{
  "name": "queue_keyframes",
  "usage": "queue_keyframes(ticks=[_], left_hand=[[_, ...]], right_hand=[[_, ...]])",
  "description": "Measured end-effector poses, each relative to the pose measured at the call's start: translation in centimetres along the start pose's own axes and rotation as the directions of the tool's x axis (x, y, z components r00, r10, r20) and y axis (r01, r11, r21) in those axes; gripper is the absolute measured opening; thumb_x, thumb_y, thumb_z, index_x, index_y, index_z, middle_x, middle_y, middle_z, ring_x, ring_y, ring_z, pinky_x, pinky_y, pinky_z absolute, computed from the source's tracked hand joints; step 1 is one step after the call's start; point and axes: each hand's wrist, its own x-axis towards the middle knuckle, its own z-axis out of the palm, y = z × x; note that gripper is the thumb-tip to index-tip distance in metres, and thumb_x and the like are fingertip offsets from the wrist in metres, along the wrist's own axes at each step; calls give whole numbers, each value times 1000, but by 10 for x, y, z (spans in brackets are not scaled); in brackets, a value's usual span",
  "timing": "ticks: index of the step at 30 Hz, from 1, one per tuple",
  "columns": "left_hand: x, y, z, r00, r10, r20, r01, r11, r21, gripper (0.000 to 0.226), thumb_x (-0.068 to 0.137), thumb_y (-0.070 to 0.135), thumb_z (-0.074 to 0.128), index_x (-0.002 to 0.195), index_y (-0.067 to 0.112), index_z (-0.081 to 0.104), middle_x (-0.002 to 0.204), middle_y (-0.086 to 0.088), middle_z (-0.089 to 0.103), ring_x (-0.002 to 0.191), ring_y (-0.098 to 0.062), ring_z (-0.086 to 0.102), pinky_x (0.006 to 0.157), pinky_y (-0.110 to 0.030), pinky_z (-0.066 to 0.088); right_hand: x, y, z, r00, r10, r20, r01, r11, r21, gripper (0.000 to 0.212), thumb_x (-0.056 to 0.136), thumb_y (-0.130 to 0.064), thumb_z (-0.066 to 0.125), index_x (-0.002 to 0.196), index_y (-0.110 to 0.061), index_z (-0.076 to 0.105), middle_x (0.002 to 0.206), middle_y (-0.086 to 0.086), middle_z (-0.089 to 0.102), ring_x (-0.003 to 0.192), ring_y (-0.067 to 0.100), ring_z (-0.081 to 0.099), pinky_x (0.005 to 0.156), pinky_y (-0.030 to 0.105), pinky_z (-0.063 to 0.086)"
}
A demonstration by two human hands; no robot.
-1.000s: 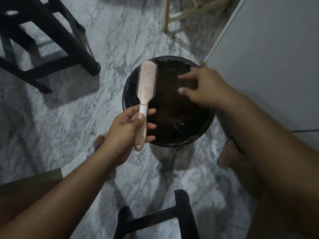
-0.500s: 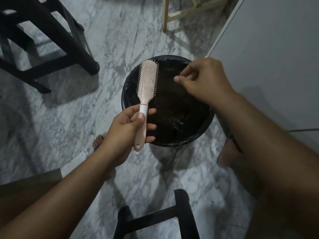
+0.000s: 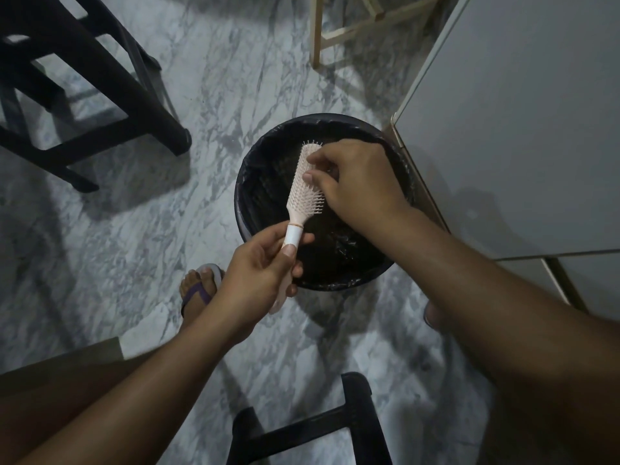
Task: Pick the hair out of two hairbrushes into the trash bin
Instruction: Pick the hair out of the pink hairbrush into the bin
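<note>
The left hand [image 3: 265,273] grips the handle of a pale pink plastic paddle hairbrush [image 3: 303,193], fingers and thumb curled round it just below its white collar, so that the head tilts up and to the right with the bristles facing the camera; the hairbrush head hangs over the open mouth of a round black trash bin [image 3: 242,196] lined with a crinkled black bag, which stands on the grey-veined white marble floor [image 3: 141,229]; the right hand [image 3: 355,182] reaches in from the right over the bin, its fingers curled down onto the upper half of the bristles, thumb tip resting among them and forefinger at the top of the head; whether any hair is pinched there I cannot tell, the light being too dim; a tall white cabinet [image 3: 520,129] stands just beside the bin on the right; a black stool [image 3: 100,78] is well apart at upper left, another black stool frame [image 3: 302,427] at the bottom edge, and a pale wooden frame [image 3: 335,38] at the top; a foot in a purple-strapped sandal [image 3: 198,290] rests near the bin.
</note>
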Motion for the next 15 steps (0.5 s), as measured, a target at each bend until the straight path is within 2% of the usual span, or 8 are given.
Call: queue_keyframes(ticks=[3, 6, 7, 9, 12, 15], left_hand=[[-2, -2, 1, 999, -36, -17, 36, 999, 8, 31, 103, 7, 47, 130, 15, 60, 118, 0, 73, 67, -13, 54, 53, -27, 47], [-4, -1, 4, 998, -61, 5, 61, 998, -30, 30, 103, 6, 46, 129, 13, 60, 119, -1, 73, 67, -13, 52, 54, -31, 47], [-4, -1, 4, 998, -55, 11, 56, 998, -30, 30, 103, 6, 46, 128, 13, 60, 120, -1, 72, 67, -13, 52, 55, -31, 47], [-3, 2, 4, 999, -38, 13, 38, 999, -26, 30, 103, 6, 46, 128, 14, 59, 121, 0, 72, 67, -13, 52, 56, -31, 47], [-2, 5, 2, 1000, -18, 13, 19, 999, -33, 30, 103, 7, 45, 129, 14, 59, 122, 1, 71, 67, -12, 52, 55, -29, 47], [-3, 6, 1, 1000, -13, 13, 14, 999, -40, 30, 103, 7, 46, 130, 14, 58, 123, 1, 71, 67, -12, 52, 55, -27, 47]], right_hand=[[0, -3, 3, 1000, 21, 24, -21, 1000, 16, 14, 88, -23, 72, 96, -12, 77, 92, 2, 75, 86, 17, 69, 83, 37, 56], [9, -5, -10, 997, 79, -11, -75, 977, 200, 10, 89, -17, 70, 92, -12, 78, 84, -5, 74, 79, 5, 67, 76, 13, 51], [13, -5, -17, 995, 87, -47, -73, 967, 245, 10, 90, -17, 69, 91, -12, 78, 83, -7, 73, 77, 3, 67, 74, 10, 50], [19, -4, -30, 985, 72, -155, -22, 953, 303, 12, 90, -19, 69, 93, -12, 78, 84, -7, 73, 78, 0, 68, 75, 12, 54], [25, 2, -46, 933, 76, -353, 59, 933, 356, 15, 92, -21, 68, 95, -10, 78, 85, -6, 75, 80, 3, 71, 78, 21, 58], [25, 7, -52, 920, 75, -384, 77, 927, 367, 18, 95, -21, 64, 92, -8, 76, 79, -4, 74, 72, 1, 69, 72, 20, 57]])
